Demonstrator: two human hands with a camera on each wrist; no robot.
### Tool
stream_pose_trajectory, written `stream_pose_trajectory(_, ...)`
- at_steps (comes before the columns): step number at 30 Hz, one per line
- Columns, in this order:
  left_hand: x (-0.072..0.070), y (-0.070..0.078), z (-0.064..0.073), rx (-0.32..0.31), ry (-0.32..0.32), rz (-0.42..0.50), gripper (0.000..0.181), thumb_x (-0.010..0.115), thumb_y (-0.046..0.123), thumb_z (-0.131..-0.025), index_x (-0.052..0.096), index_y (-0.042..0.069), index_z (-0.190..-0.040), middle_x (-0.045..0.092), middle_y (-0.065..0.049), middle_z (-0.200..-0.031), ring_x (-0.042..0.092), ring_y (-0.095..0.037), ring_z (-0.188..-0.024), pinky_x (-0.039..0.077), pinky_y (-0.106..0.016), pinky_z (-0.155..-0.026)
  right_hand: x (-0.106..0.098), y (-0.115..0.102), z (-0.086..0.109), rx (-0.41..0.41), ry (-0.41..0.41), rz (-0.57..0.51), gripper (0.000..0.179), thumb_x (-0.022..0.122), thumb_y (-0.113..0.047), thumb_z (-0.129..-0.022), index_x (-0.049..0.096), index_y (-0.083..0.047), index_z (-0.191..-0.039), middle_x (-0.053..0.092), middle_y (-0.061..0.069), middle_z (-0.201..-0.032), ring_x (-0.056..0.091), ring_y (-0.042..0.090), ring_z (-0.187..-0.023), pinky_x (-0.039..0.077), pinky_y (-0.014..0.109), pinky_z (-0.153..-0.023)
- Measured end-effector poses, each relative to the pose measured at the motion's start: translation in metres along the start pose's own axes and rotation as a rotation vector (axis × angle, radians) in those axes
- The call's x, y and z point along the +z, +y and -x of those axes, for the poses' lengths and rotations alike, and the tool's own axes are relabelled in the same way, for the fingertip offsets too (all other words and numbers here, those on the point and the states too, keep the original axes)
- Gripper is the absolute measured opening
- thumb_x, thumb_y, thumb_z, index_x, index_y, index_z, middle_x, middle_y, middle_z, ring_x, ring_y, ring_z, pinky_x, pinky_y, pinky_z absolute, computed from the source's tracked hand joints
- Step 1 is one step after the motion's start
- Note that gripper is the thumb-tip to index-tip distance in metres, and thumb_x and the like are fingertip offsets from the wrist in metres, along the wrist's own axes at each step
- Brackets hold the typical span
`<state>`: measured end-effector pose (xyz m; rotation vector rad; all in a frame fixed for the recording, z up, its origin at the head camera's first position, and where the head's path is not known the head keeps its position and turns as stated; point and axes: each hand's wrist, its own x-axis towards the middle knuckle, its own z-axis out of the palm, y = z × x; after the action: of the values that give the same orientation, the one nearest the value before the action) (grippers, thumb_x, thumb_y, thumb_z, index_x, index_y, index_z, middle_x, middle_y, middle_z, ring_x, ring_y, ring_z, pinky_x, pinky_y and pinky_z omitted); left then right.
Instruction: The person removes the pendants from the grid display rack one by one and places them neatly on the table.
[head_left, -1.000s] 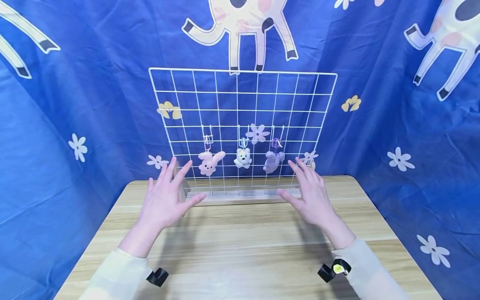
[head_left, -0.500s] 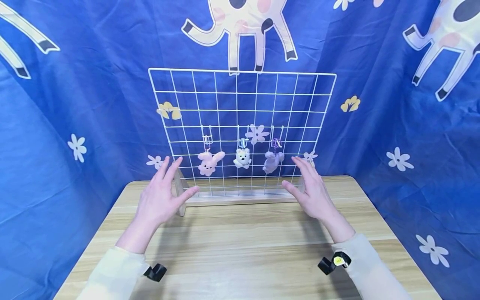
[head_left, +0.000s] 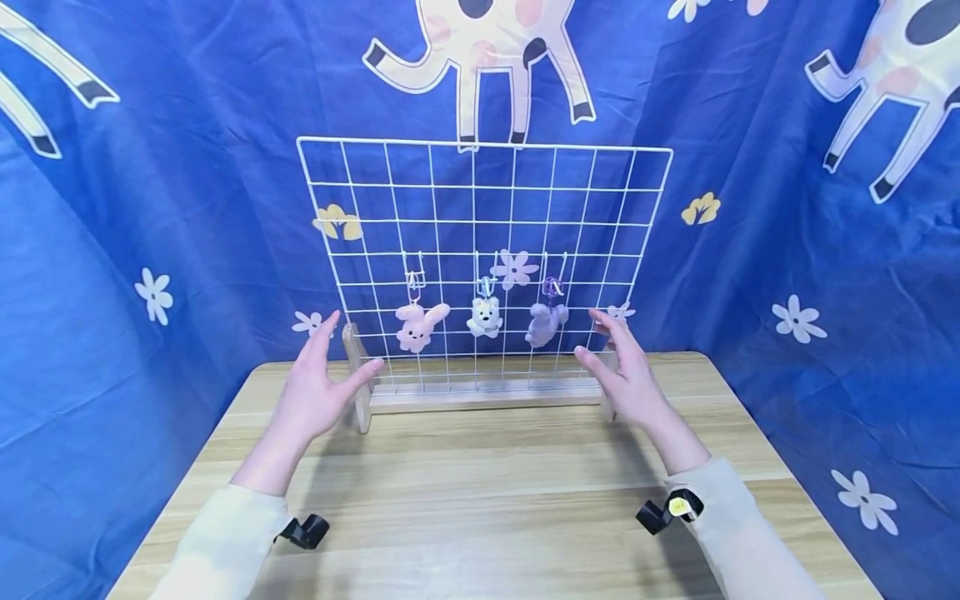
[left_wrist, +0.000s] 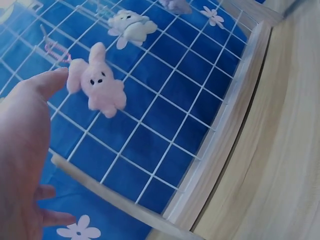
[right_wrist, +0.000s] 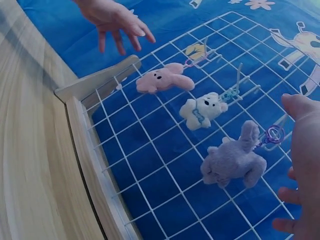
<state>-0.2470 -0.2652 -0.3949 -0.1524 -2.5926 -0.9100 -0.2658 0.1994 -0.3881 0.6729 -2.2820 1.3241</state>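
Observation:
A white wire grid rack [head_left: 495, 185] stands upright in a wooden base [head_left: 487, 402]. From hooks on it hang three plush keychains: a pink bunny [head_left: 417, 327] on the left, a white bear [head_left: 485, 317] in the middle and a purple plush with long ears [head_left: 547, 324] on the right, its back turned outward. My left hand [head_left: 313, 392] is beside the rack's left end, thumb and fingers spread, holding nothing. At the right end my right hand [head_left: 632, 379] is held likewise, palm facing inward. In the right wrist view the purple plush [right_wrist: 234, 160] is nearest that hand.
The rack stands near the back edge of a light wooden table [head_left: 480, 500]. Behind and on both sides hangs a blue curtain [head_left: 225, 208] with flowers and animal figures. Black wrist straps with small mounts [head_left: 303, 531] are on both sleeves.
Both hands have drawn apart and outward, the left hand further left and the right hand slightly right, uncovering the rack's wooden side supports. The keychains hang unchanged.

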Motion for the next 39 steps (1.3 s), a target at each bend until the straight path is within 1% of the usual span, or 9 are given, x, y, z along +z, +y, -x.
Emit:
stream_pose_trajectory(4,0.000,-0.007,-0.001,-0.027,0.009,0.056,0.104,0.073,0.064,-0.093,0.017,0.024,-0.171,0.023,-0.015,-0.173,0.030,-0.050,-0.152,0.029,-0.080,-0.115,0.000,0.000,-0.004,0.004,0.011,-0.043,0.057,0.068,-0.016,-0.103,0.049,-0.006,-0.156,0.050,0.015,-0.156,0.049,0.042,-0.139,0.043,0.058,-0.111)
stream_pose_trajectory(9,0.001,-0.010,-0.002,-0.049,0.041,0.096,0.100,0.074,0.062,-0.094,0.022,0.025,-0.171,0.026,-0.016,-0.172,0.043,-0.050,-0.144,0.038,-0.077,-0.112,-0.001,0.000,-0.008,0.020,0.029,-0.084,0.053,0.066,-0.013,-0.104,0.051,-0.003,-0.153,0.053,0.018,-0.154,0.052,0.038,-0.138,0.046,0.055,-0.108)
stream_pose_trajectory(11,0.001,-0.010,-0.002,-0.062,0.054,0.112,0.099,0.074,0.061,-0.094,0.024,0.025,-0.170,0.027,-0.016,-0.172,0.045,-0.050,-0.143,0.039,-0.076,-0.112,-0.001,0.000,-0.010,0.026,0.039,-0.104,0.050,0.066,-0.012,-0.104,0.052,-0.003,-0.152,0.054,0.018,-0.153,0.053,0.037,-0.138,0.048,0.049,-0.107)
stream_pose_trajectory(17,0.003,-0.012,-0.005,-0.103,0.082,0.156,0.096,0.075,0.061,-0.093,0.028,0.025,-0.169,0.027,-0.014,-0.172,0.047,-0.047,-0.144,0.040,-0.072,-0.114,-0.002,0.002,-0.017,0.019,0.058,-0.153,0.046,0.064,-0.009,-0.105,0.053,0.003,-0.148,0.059,0.019,-0.148,0.056,0.037,-0.134,0.051,0.024,-0.102)
stream_pose_trajectory(19,0.004,-0.013,-0.006,-0.108,0.097,0.168,0.095,0.076,0.060,-0.093,0.031,0.024,-0.168,0.029,-0.015,-0.171,0.048,-0.046,-0.143,0.041,-0.071,-0.114,-0.001,0.003,-0.019,0.016,0.060,-0.164,0.045,0.063,-0.008,-0.105,0.053,0.006,-0.147,0.059,0.020,-0.147,0.057,0.036,-0.132,0.051,0.021,-0.101)
stream_pose_trajectory(22,0.006,-0.014,-0.008,-0.116,0.114,0.181,0.093,0.077,0.057,-0.093,0.034,0.022,-0.167,0.035,-0.017,-0.168,0.050,-0.046,-0.141,0.042,-0.070,-0.114,-0.001,0.003,-0.022,0.021,0.070,-0.190,0.043,0.063,-0.006,-0.105,0.055,0.007,-0.145,0.061,0.022,-0.144,0.059,0.032,-0.129,0.053,0.021,-0.099)
stream_pose_trajectory(29,0.014,-0.015,-0.013,-0.127,0.133,0.242,0.089,0.079,0.052,-0.094,0.038,0.018,-0.165,0.048,-0.021,-0.159,0.052,-0.045,-0.139,0.046,-0.065,-0.114,0.000,0.007,-0.029,0.023,0.098,-0.268,0.039,0.062,-0.003,-0.105,0.057,0.009,-0.142,0.064,0.025,-0.138,0.062,0.014,-0.118,0.054,0.020,-0.098)
stream_pose_trajectory(35,0.022,-0.014,-0.018,-0.136,0.160,0.278,0.085,0.080,0.049,-0.094,0.043,0.016,-0.163,0.053,-0.019,-0.155,0.055,-0.044,-0.137,0.049,-0.062,-0.111,0.001,0.008,-0.036,0.024,0.108,-0.304,0.036,0.061,-0.003,-0.106,0.058,0.010,-0.140,0.064,0.028,-0.137,0.064,0.012,-0.116,0.054,0.020,-0.101)
stream_pose_trajectory(39,0.026,-0.014,-0.022,-0.129,0.188,0.295,0.081,0.080,0.045,-0.095,0.044,0.014,-0.162,0.056,-0.018,-0.153,0.057,-0.043,-0.135,0.054,-0.060,-0.106,0.001,0.006,-0.039,0.032,0.112,-0.320,0.036,0.063,-0.002,-0.106,0.058,0.011,-0.138,0.065,0.026,-0.135,0.066,0.017,-0.117,0.055,0.022,-0.103)
